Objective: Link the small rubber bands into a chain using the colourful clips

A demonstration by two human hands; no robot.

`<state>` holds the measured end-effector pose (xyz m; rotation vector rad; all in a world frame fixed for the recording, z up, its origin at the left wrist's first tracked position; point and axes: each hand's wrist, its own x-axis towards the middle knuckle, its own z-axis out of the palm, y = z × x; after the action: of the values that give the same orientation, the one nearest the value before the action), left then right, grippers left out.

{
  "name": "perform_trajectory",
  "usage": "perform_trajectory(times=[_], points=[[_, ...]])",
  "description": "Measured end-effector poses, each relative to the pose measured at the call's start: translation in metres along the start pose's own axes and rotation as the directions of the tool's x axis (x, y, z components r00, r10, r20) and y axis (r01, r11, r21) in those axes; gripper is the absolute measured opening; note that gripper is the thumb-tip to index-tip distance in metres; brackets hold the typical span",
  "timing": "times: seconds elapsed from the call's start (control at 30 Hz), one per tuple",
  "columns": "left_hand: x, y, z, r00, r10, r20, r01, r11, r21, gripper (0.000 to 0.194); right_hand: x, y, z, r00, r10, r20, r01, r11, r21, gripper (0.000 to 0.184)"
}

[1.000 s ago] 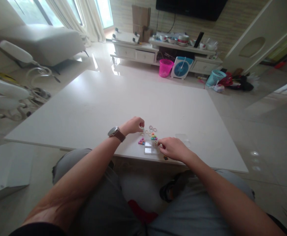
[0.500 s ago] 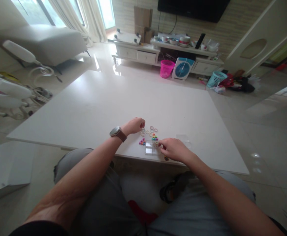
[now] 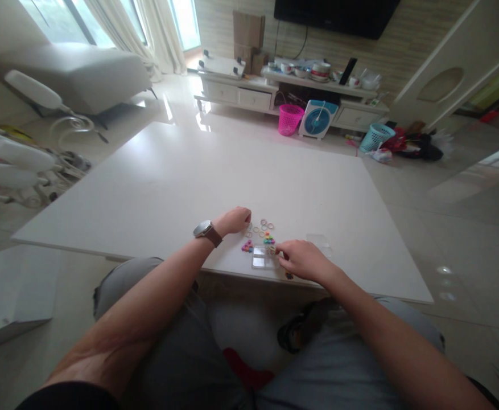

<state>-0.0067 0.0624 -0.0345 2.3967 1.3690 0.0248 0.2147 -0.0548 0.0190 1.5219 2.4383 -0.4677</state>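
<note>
My left hand (image 3: pixel 235 220), a watch (image 3: pixel 203 228) on its wrist, rests at the left side of several small pale hair ties (image 3: pixel 270 226). Its fingers are pinched together; what is between them is hidden. At the table's near edge lies a clear compartment box (image 3: pixel 258 262), with some ring-like pieces in its far right compartment. My right hand (image 3: pixel 302 259) is closed at the box's right side, fingertips on its edge. Small bright pieces, perhaps hair clips, lie in one multicoloured heap (image 3: pixel 269 239) behind the box and a purplish heap (image 3: pixel 247 246) at its left.
Right of the box, a clear flat lid (image 3: pixel 317 240) lies on the white table (image 3: pixel 232 165). A small dark and orange piece (image 3: pixel 289 275) sits by the near edge, below my right hand. Beyond the table stand a pink basket (image 3: pixel 291 119) and a blue fan (image 3: pixel 318 119).
My left hand has dipped slightly toward the hair ties, its fingers now lower and turned down. My right hand stays at the box.
</note>
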Motion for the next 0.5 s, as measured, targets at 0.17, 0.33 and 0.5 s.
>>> perform_trajectory(times=[0.17,0.33,0.5], points=[[-0.007,0.009,-0.01,0.996,0.006,0.091,-0.004,1.0,-0.027,0.016,0.0,0.0,0.001,1.0,0.0,-0.012,0.0,1.0,0.005,0.021],[-0.012,0.012,-0.005,0.996,-0.024,0.085,0.022,0.999,0.024,0.016,0.001,0.001,0.002,1.0,-0.001,-0.021,0.001,1.0,0.006,0.022],[-0.012,0.013,-0.001,0.995,-0.028,0.101,0.024,0.999,0.037,0.015,0.002,0.001,0.003,1.0,0.001,-0.013,-0.001,1.0,0.005,0.021]])
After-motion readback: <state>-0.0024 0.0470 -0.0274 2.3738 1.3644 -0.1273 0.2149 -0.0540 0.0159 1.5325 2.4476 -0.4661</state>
